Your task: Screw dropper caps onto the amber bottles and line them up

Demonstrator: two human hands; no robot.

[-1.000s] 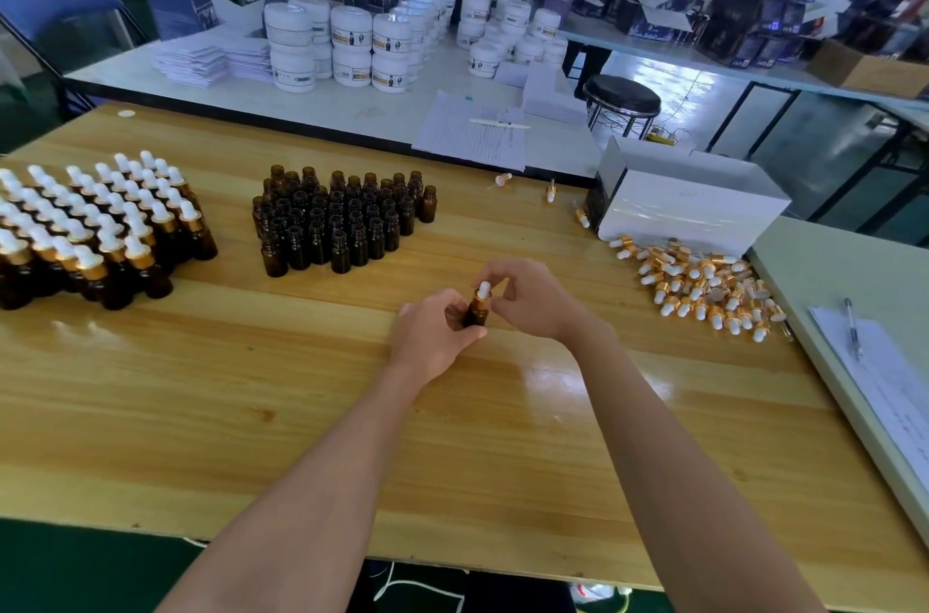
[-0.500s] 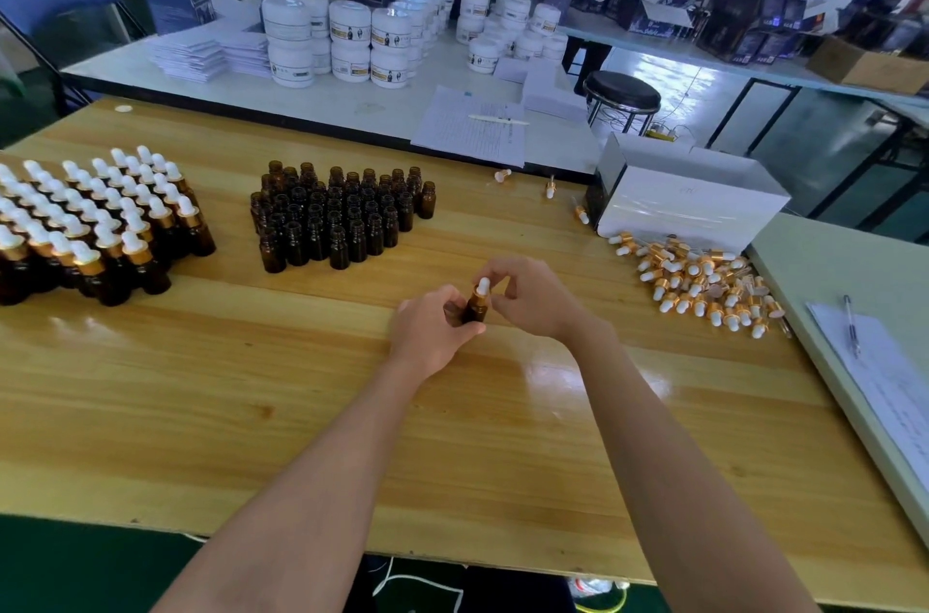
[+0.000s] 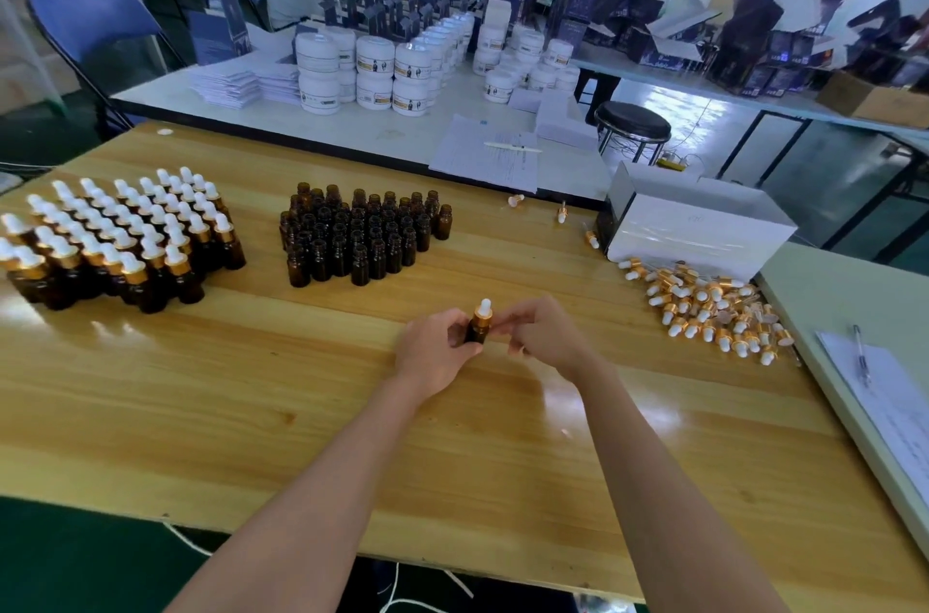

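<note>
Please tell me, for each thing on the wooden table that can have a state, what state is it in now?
held bottle: upright, dropper cap on it.
left hand: grips the bottle's body.
right hand: pinches the cap's gold collar.
left group of bottles: capped, standing in rows.
middle group of bottles: uncapped, standing upright.
loose caps: lying in a pile, on no bottle.

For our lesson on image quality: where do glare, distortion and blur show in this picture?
Head view: glare patches shine on the wooden table near the capped bottles; the wide lens warps the frame's edges; the background boxes are blurred.
</note>
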